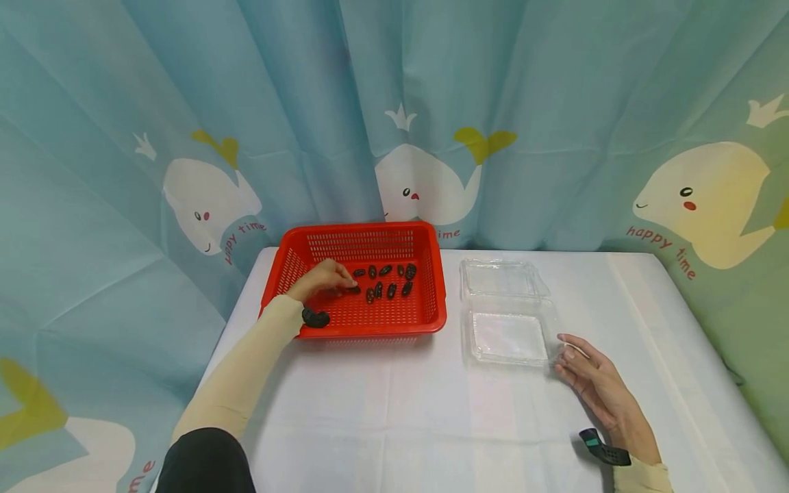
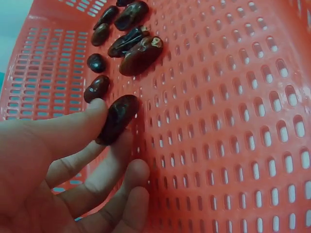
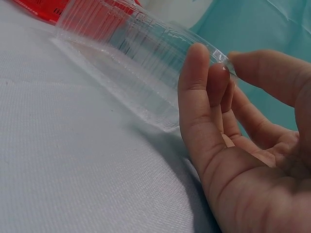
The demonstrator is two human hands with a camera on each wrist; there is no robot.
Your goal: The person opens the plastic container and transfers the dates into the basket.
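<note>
A dark date (image 2: 116,119) is pinched by the left hand (image 1: 323,277) near the red basket's (image 1: 431,322) left wall; the clear clamshell box (image 1: 508,335) lies rightward, its near-right corner steadied by the relaxed right hand (image 1: 594,376).

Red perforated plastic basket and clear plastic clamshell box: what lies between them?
Only bare white tablecloth separates the red perforated plastic basket from the clear plastic clamshell box, as the head view shows.
</note>
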